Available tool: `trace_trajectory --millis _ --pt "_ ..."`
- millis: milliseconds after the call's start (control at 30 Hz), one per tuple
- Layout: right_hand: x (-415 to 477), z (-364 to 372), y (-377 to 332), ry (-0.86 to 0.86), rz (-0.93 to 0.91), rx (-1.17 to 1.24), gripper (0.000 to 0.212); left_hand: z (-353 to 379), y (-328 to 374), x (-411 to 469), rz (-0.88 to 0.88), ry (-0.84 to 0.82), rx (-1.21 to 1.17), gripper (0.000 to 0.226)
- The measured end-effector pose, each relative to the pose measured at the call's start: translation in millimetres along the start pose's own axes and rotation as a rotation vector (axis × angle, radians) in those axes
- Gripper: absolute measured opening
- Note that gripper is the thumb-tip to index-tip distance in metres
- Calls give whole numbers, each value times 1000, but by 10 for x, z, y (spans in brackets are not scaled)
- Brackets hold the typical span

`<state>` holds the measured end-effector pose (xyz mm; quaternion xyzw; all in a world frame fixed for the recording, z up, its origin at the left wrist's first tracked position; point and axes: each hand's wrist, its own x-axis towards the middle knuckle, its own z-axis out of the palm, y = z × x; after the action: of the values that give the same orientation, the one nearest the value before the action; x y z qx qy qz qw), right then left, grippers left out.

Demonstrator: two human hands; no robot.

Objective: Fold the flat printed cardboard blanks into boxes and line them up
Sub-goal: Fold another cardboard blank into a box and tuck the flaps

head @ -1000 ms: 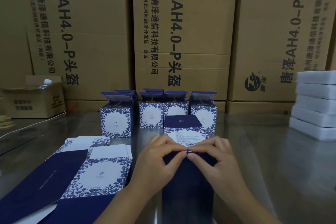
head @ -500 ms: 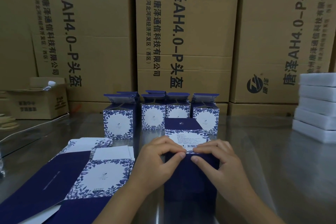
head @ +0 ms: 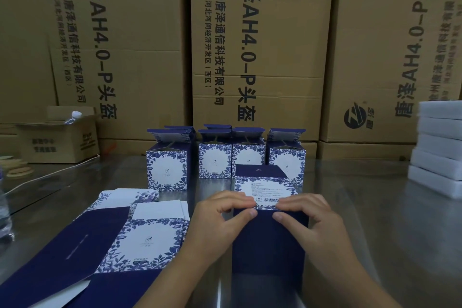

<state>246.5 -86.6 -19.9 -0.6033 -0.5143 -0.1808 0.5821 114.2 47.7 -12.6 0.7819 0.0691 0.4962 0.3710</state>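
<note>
Four folded boxes [head: 167,170] stand in a row on the table [head: 375,207], with at least two more largely hidden behind them. The flat blanks [head: 147,240] at your left are cut off by the frame edge, so their number is unclear. Your left hand [head: 220,220] and right hand [head: 310,220], fingers curled, pinch the top edge of one half-folded box [head: 268,240] just before the row.

Behind the glossy counter [head: 380,217] stood a wall of tall brown cartons [head: 280,97] (dark lettering, sideways) in dim light.
</note>
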Motion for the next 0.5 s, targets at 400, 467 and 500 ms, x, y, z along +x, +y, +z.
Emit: trace_trajectory --millis 400,467,500 --pt "-16 -27 10 -27 -19 -31 28 -24 3 4 63 -25 53 19" --pt "-19 -56 27 -11 -16 -23 24 -34 3 12 56 -21 61 18" --pt "-22 -72 38 5 -14 -23 19 -41 1 17 47 -17 63 17"
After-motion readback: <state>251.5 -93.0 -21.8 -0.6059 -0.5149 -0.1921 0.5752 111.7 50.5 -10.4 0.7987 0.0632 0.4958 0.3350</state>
